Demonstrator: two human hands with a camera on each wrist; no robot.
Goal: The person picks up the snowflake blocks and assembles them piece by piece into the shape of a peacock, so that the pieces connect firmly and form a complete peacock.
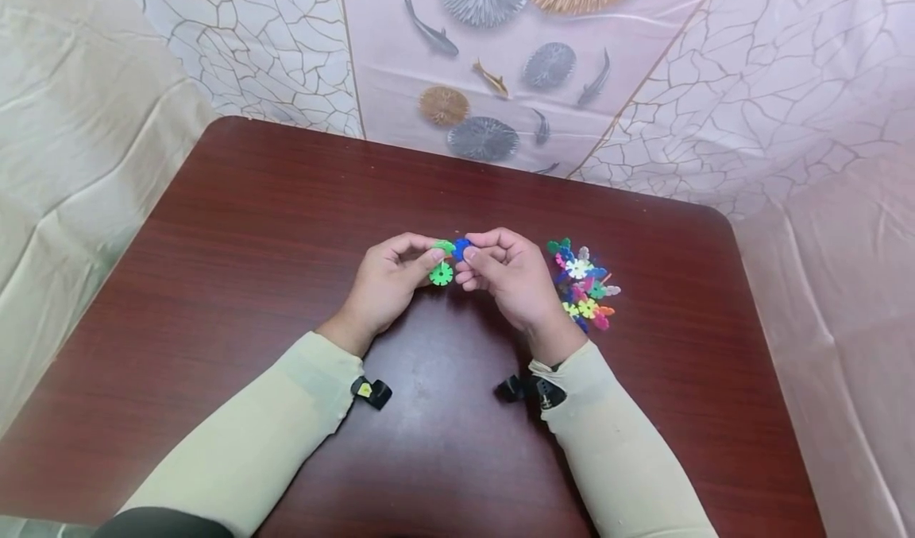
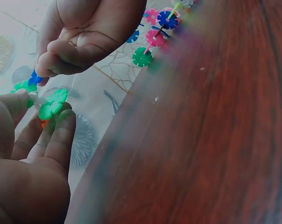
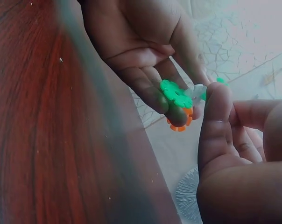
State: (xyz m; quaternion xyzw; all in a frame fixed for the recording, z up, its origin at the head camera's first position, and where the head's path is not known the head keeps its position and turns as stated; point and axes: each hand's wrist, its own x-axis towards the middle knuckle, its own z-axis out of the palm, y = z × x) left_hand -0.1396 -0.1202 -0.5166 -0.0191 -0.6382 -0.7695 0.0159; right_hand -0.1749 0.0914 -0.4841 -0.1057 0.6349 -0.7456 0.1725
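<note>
My left hand [image 1: 382, 284] pinches a small cluster of joined snowflake discs between thumb and fingers. In it a green disc [image 1: 441, 274] hangs toward me, with a white disc [image 3: 195, 93] and an orange disc [image 3: 180, 122] beside it in the right wrist view. A blue snowflake disc [image 1: 461, 249] is pinched by my right hand [image 1: 511, 280], up against the cluster's upper green disc [image 1: 445, 245]. Whether the blue one is slotted in cannot be told, as fingertips cover the joint. Both hands are raised above the table.
A pile of many-coloured snowflake discs [image 1: 588, 288] lies on the dark red-brown table [image 1: 236, 284], just right of my right hand. Patterned cloth [image 1: 457, 61] hangs behind the table's far edge, and pale cloth hangs at both sides. Each wrist wears a black strap [image 1: 373, 392].
</note>
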